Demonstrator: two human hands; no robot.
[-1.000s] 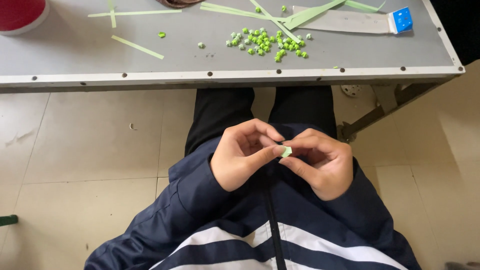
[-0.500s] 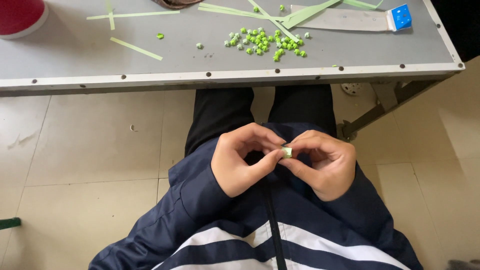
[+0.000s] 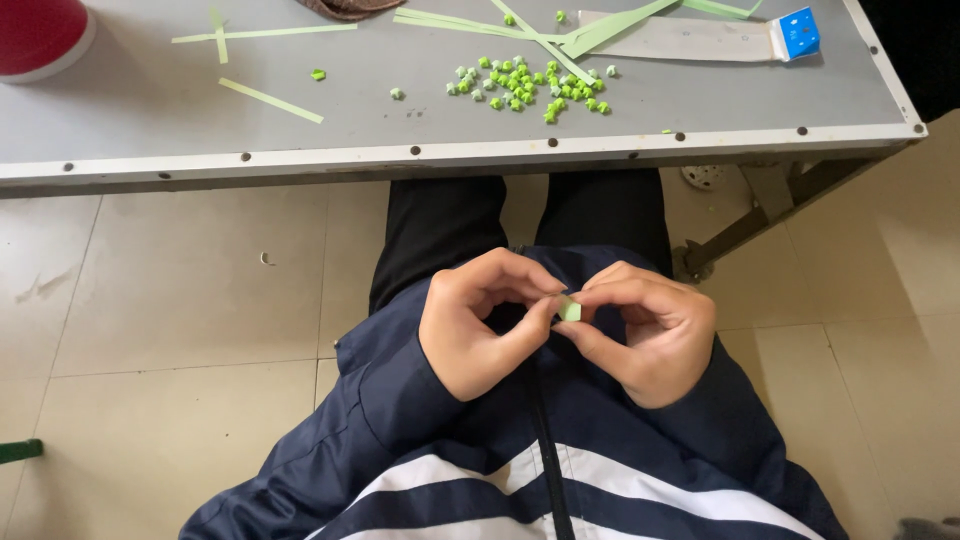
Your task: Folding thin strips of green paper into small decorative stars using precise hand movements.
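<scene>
My left hand (image 3: 480,325) and my right hand (image 3: 650,335) meet over my lap, below the table edge. Between their fingertips they pinch a small folded piece of light green paper (image 3: 570,311). Both hands are curled around it, thumbs and forefingers touching it. On the grey table (image 3: 400,155) above lies a cluster of several small green folded paper pieces (image 3: 525,85), and thin green paper strips (image 3: 270,100) lie to the left and at the top.
A red round container (image 3: 40,35) sits at the table's top left corner. A long pale packet with a blue end (image 3: 795,32) lies at the top right. A metal table leg (image 3: 750,215) stands at the right. Tiled floor lies below.
The hands have shifted slightly and the green piece has been turned and pressed smaller between the fingertips. Nothing on the table has moved.
</scene>
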